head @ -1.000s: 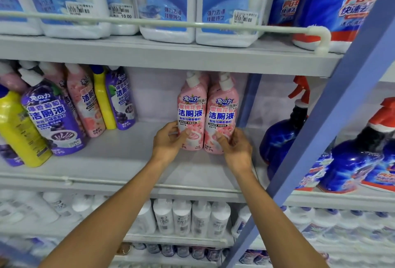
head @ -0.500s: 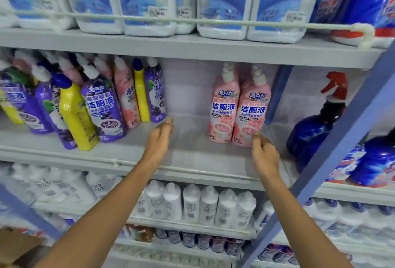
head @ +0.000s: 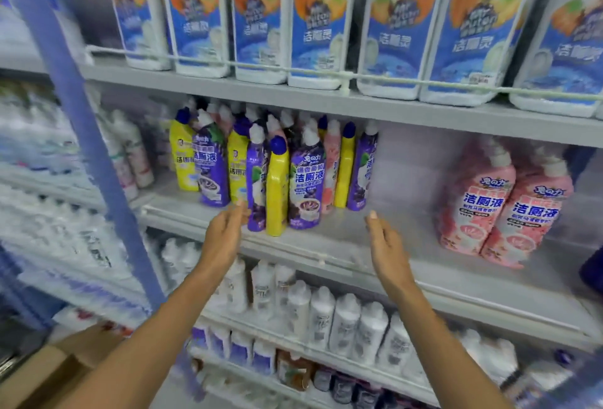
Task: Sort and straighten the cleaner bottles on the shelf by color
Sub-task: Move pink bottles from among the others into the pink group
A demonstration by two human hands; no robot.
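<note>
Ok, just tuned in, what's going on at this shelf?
A person is sorting cleaner bottles on the middle shelf. Both hands are open and hold nothing. The left hand hovers close to the mixed cluster of yellow, purple and pink bottles. The right hand is over the bare gap beside it. Two pink bottles stand together further right. The cluster is not yet sorted by color.

Seven white jugs [head: 321, 27] with blue labels stood up top. The mixed cluster below held four yellow bottles [head: 277, 193], four purple bottles [head: 306, 180] and a lone pink bottle [head: 331, 164] in front. There were perhaps three more pink ones behind, though blur made that count unsure. At right stood a pink pair [head: 473, 209]. One left hand [head: 225, 232] and one right hand [head: 388, 245] showed.
</note>
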